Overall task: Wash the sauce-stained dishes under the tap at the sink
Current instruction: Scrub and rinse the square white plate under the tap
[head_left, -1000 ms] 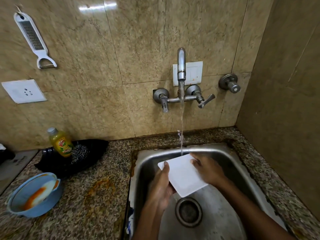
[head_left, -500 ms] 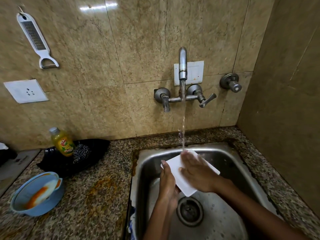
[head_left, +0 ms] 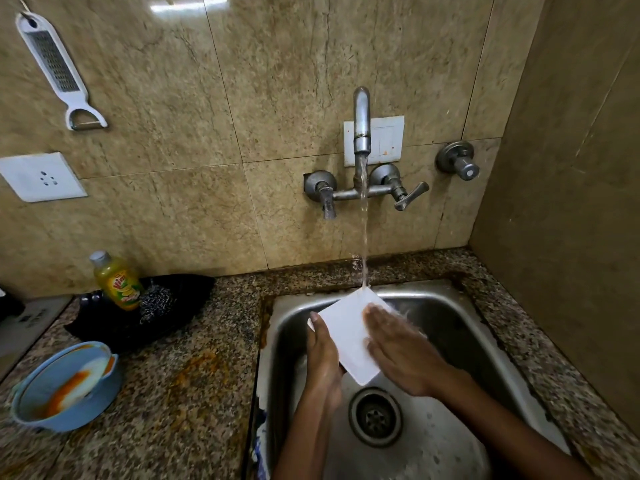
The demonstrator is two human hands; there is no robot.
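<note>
A white square plate point(head_left: 348, 332) is tilted over the steel sink point(head_left: 460, 327), its far corner under the stream from the wall tap point(head_left: 361, 126). My left hand point(head_left: 322, 358) grips the plate's left edge, thumb on its face. My right hand point(head_left: 398, 348) lies flat on the plate's right side with straight fingers, water splashing past them. A blue bowl point(head_left: 24, 407) smeared with orange sauce stands on the counter at the far left.
A yellow dish-soap bottle point(head_left: 117, 280) and a steel scrubber point(head_left: 156, 303) sit in a black tray point(head_left: 194, 289) left of the sink. The drain point(head_left: 375, 415) lies below the plate. A grater point(head_left: 52, 64) and a socket point(head_left: 40, 176) hang on the wall.
My right hand slid from the plate's far right corner across its face, then back toward the right side. The plate tilted up and its corner moved under the stream.
</note>
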